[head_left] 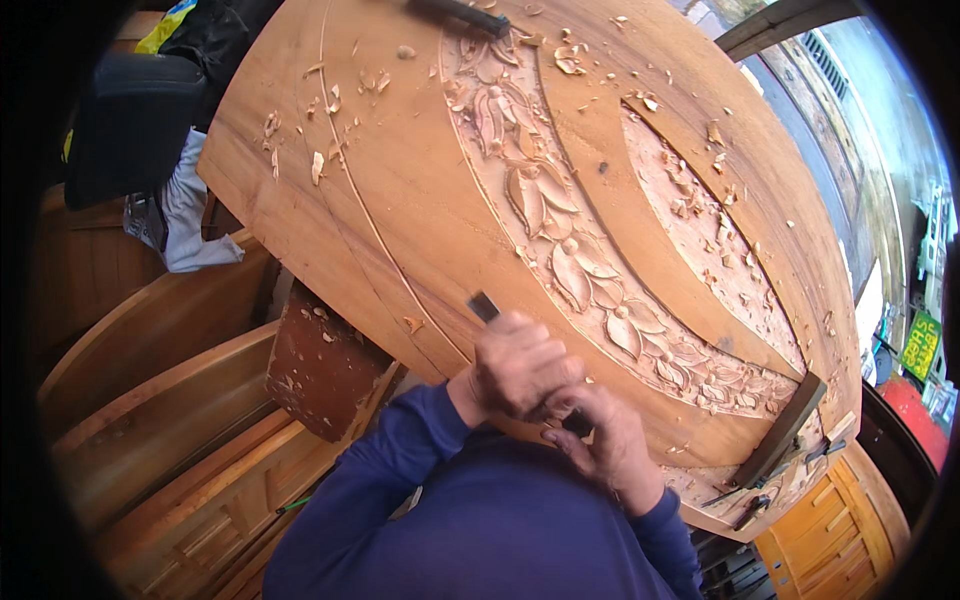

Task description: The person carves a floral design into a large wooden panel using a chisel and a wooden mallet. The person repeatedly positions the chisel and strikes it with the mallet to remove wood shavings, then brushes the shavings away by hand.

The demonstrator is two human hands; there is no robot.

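My left hand [522, 368] is closed in a fist around a chisel. The chisel's flat grey metal end [483, 306] sticks out past the knuckles, over the wooden panel [430, 220]. Close against it, my right hand [612, 445] curls its thumb and fingers round a dark piece [577, 422]. Whether that piece is the chisel's other end I cannot tell, as my fingers hide the join. Beyond my hands, a carved band of leaves and flowers [570, 270] curves across the panel. Both hands are at the panel's near edge, in front of my body.
Wood shavings [690, 195] lie scattered over the panel and in a recessed area. A dark bar-shaped tool [460, 15] rests at the far edge, and a dark wooden block [785, 430] at the right. Several curved wooden boards [160, 380] stand at the left, near a black seat [135, 125].
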